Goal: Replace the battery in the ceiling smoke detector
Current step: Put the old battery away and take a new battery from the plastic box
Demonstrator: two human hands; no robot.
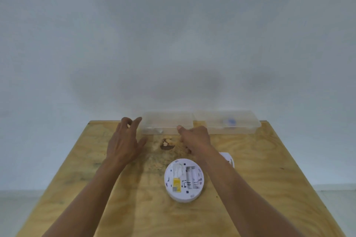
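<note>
Two hands at far worktop edge: left hand fingers spread, holding nothing; right hand curled, grip contents cannot tell. Smoke detector lies back-up, battery bay exposed, near right forearm. Clear boxes against pale wall.

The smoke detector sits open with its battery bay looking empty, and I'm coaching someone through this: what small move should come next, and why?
Probably reach on into the left clear bin at the table's far edge. The smoke detector lies face down, its bay apparently empty, and both hands are already at that bin: the left hand open beside it, the right hand curled at its front wall. What the bin holds is too blurred to tell.
</note>
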